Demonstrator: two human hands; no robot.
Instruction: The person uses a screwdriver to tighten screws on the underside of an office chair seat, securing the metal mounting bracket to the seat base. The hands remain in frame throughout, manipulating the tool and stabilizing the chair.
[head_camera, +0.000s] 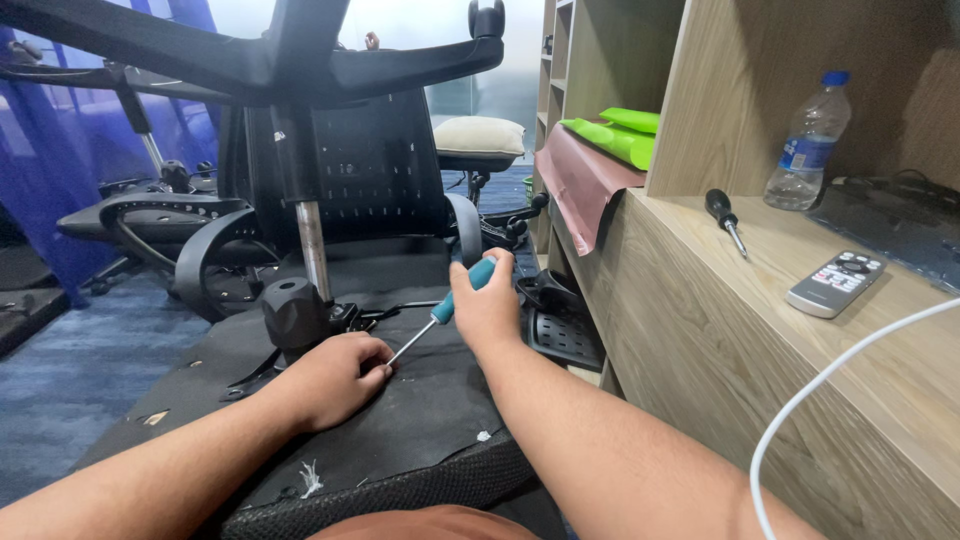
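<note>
An office chair lies upside down in front of me, its black seat underside (420, 420) facing up and its gas column (312, 250) rising to the star base (250, 50). My right hand (487, 308) grips a screwdriver with a teal handle (462, 288); its metal shaft slants down-left to a point on the seat underside. My left hand (335, 378) rests curled on the seat right at the shaft's tip, beside a black round knob (293, 313). Whatever sits under the tip is hidden by my fingers.
A wooden shelf unit (700, 330) stands at my right. On it lie a black-handled screwdriver (724, 218), a grey remote control (835, 284), a clear water bottle (808, 142) and a white cable (830, 390). Green parts (618, 138) sit above a pink sheet. More chairs (150, 215) stand at the left.
</note>
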